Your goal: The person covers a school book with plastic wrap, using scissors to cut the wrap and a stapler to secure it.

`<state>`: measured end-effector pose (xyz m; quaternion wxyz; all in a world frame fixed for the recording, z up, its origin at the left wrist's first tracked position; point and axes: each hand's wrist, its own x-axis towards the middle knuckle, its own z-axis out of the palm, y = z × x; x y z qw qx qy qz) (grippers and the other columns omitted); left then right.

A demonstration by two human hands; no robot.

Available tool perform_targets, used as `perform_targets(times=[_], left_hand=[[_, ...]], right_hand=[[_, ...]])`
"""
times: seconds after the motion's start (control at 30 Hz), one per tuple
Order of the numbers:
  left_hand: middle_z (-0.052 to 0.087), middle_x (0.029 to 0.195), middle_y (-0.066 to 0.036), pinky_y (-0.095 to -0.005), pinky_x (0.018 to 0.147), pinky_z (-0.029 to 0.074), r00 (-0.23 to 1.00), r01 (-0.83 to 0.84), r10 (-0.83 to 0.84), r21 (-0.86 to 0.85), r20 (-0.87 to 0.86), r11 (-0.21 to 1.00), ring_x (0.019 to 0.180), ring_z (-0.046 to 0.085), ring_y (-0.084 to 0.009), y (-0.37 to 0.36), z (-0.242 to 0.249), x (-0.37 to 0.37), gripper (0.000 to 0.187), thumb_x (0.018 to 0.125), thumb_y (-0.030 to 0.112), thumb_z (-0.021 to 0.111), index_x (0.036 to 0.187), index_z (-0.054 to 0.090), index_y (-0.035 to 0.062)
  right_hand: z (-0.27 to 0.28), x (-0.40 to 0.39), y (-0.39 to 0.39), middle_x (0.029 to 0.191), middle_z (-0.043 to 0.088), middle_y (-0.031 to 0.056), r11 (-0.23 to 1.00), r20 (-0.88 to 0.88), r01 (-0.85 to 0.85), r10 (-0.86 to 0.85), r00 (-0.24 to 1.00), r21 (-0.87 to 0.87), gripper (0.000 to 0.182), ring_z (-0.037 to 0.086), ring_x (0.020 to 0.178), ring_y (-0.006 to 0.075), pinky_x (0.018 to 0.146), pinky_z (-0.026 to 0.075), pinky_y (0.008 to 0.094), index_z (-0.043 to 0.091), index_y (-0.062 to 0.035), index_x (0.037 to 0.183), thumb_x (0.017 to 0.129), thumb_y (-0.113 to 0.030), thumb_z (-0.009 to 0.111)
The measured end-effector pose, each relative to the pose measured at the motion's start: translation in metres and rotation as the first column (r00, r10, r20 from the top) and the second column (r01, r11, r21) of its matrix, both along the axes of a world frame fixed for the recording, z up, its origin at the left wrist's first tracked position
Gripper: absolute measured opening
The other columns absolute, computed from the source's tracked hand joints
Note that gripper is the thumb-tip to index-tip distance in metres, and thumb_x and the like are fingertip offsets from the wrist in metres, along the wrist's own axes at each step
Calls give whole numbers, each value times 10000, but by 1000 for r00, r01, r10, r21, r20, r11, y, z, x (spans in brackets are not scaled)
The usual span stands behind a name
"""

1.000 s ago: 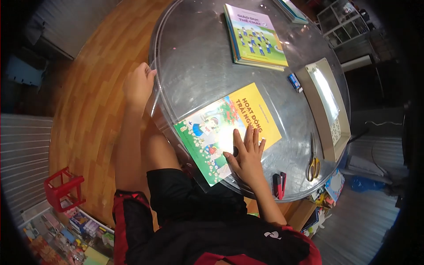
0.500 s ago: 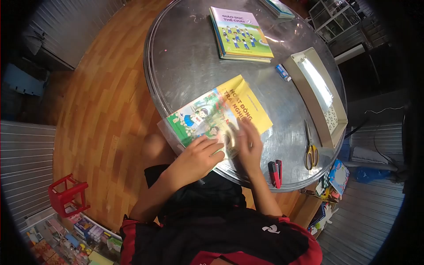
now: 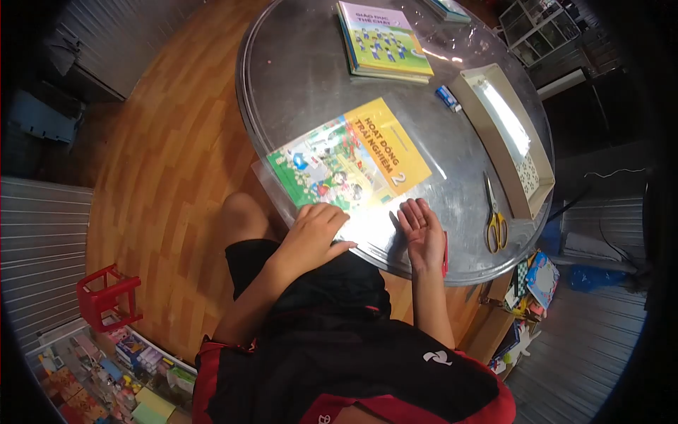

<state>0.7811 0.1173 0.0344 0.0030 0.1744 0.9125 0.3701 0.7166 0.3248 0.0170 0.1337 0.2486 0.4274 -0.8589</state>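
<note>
Both hands flat, holding nothing: left hand [image 3: 316,230] and right hand [image 3: 421,227] press clear plastic cover [image 3: 367,230] beside textbook [image 3: 349,157] on surface [image 3: 304,78]; we judge wrapping barely begun.

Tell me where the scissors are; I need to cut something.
In the head view the yellow-handled scissors lie on the round table, right of the right hand, just beside the cream tray.
</note>
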Motion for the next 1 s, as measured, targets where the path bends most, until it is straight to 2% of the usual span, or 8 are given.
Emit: perform_targets(times=[0.07, 0.23, 0.47, 0.67, 0.77, 0.83, 0.93, 1.0], left_hand=[[516, 932, -95, -359, 832, 320, 971, -239, 234, -97, -54, 966, 939, 464, -244, 14, -4, 11, 408, 685, 293, 646, 988, 539, 42], [445, 925, -64, -353, 767, 309, 964, -264, 263, -175, -31, 949, 897, 417, -229, 30, -10, 35, 581, 601, 224, 702, 1122, 488, 85], [471, 862, -61, -313, 731, 361, 944, -301, 254, -231, -210, 925, 853, 456, -207, 25, -33, 41, 362, 652, 12, 562, 1012, 549, 50], [498, 804, -96, -349, 686, 426, 925, -310, 276, -98, -262, 946, 794, 494, -269, 20, -22, 44, 235, 645, -56, 525, 860, 570, 25], [491, 799, -82, -332, 680, 441, 901, -302, 232, -146, -367, 942, 805, 493, -244, 12, -12, 41, 201, 635, -48, 508, 821, 542, 21], [490, 802, -84, -334, 681, 440, 883, -304, 220, -149, -414, 941, 804, 493, -246, 3, 0, 36, 208, 627, -50, 512, 820, 540, 20], [499, 830, -91, -336, 695, 441, 860, -292, 163, -203, -484, 935, 827, 497, -251, -8, 23, 29, 217, 621, -56, 508, 826, 535, 11], [504, 831, -99, -335, 702, 441, 856, -284, 154, -200, -494, 938, 836, 501, -254, -12, 41, 23, 223, 625, -61, 503, 831, 540, 14]], right_hand=[[4, 6, 1, 1119, 406, 214, 991, -84, 83, -74, 994, 109, 515, 435, 1031, 300, 835, 445, 420, 276, 88, 1190, 798, -125, 533], [4, -15, 20, 1112, 430, 203, 997, 18, 43, -42, 999, -62, 385, 454, 974, 267, 759, 453, 387, 366, 57, 1080, 781, -112, 539], [-11, -49, 34, 806, 576, 105, 989, 4, -110, 110, 994, 96, 219, 488, 541, 143, 499, 408, 260, 494, -10, 938, 770, -135, 557], [-18, -71, 50, 704, 573, 76, 873, 55, -251, 252, 966, 417, 296, 464, 463, 97, 405, 361, 216, 498, 1, 977, 771, -195, 581], [-11, -67, 46, 844, 579, 116, 613, -235, -11, 320, 918, 790, 426, 555, 668, 168, 579, 450, 281, 475, -26, 1097, 730, -186, 619], [13, -51, 37, 1045, 528, 130, 87, -453, 679, 805, 383, 729, 564, 502, 977, 252, 846, 389, 377, 440, -93, 1185, 668, -165, 653], [16, -36, 27, 1199, 432, 100, -9, -108, 593, 981, 162, 805, 628, 345, 1160, 271, 980, 239, 409, 425, -142, 1205, 623, -142, 660], [7, -52, 26, 1079, 528, 75, 22, -170, 660, 972, 161, 751, 487, 462, 1042, 251, 938, 303, 413, 517, -121, 1100, 630, -124, 646]])
